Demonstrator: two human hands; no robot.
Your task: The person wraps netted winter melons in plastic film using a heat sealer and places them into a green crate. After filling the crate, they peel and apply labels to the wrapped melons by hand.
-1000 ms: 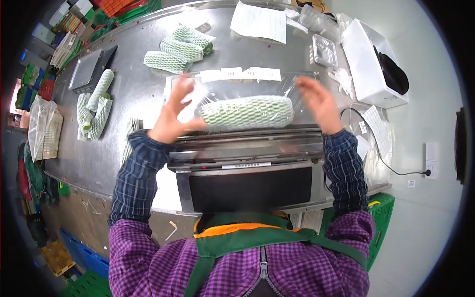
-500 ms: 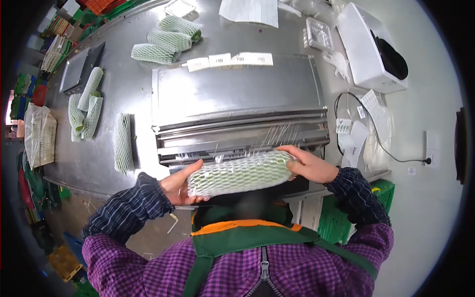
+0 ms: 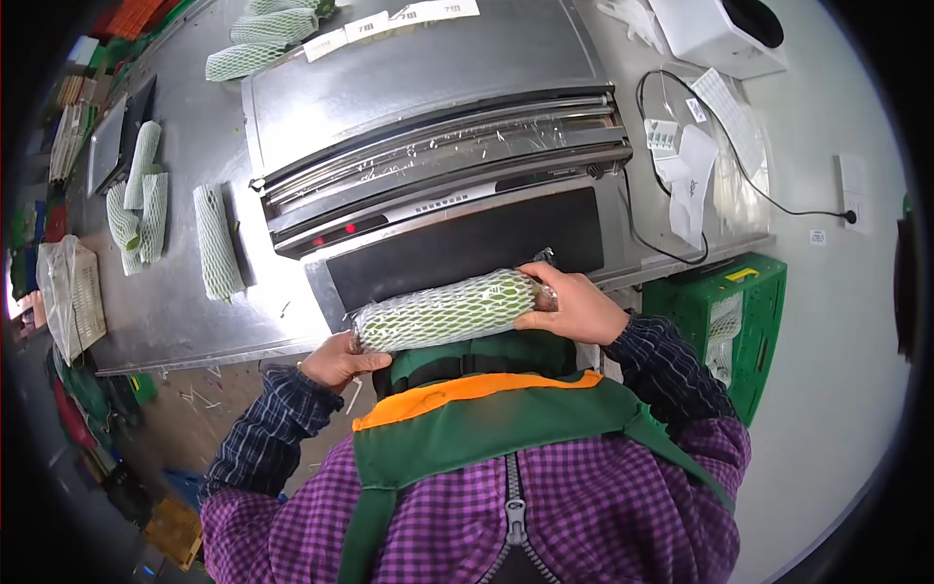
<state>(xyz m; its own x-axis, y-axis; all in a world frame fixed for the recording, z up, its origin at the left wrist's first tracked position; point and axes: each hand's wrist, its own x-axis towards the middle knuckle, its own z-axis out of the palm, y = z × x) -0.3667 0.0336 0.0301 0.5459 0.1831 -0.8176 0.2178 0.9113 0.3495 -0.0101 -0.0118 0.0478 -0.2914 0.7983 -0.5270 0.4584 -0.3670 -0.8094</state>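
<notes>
A green vegetable bundle (image 3: 448, 310) in white foam netting and clear film lies crosswise close to my apron. My left hand (image 3: 342, 364) grips its left end, thumb along the lower edge. Around the right end are the fingers of my right hand (image 3: 574, 307), where the film is bunched up. Just beyond the bundle is the black plate (image 3: 467, 243) of a wrapping machine (image 3: 438, 146), with red lights on its front bar. Clear film stretches between the machine's rollers.
On the steel table (image 3: 282, 336), a netted bundle (image 3: 217, 243) lies left of the machine, with more netted pieces (image 3: 146, 209) farther left. A white box (image 3: 720, 34), a black cable (image 3: 769, 200) and a green crate (image 3: 725, 331) are at the right.
Both hands have drawn the bundle back from the rollers toward my body. The machine's front bar and black plate now show. My view has shifted, and film is bunched at the bundle's right end.
</notes>
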